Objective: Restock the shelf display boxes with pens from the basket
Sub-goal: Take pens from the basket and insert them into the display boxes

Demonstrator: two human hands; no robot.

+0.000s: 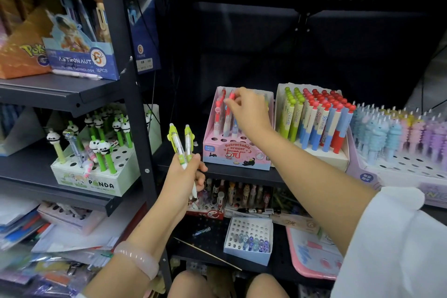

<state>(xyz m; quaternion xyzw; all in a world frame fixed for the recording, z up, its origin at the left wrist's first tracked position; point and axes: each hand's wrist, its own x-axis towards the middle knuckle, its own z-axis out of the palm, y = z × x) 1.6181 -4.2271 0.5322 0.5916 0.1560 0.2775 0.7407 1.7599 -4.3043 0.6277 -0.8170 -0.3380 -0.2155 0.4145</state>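
Head view, as I log it. Left hand [185,176]: fingers curled round two green pens [183,144], held upright in front of the shelf edge [242,173]. Right hand [249,111]: reaching into the pink display box [235,155], thumb and fingertips pinching a red-topped pen [231,98] standing in a back-row slot; the front holes sit unfilled. Just right of it I note a box of green, red and blue pens [314,118]. Left bay: panda pen box [96,176], partly filled. Lower shelf: small white box [249,239] with a few clear-capped pens.
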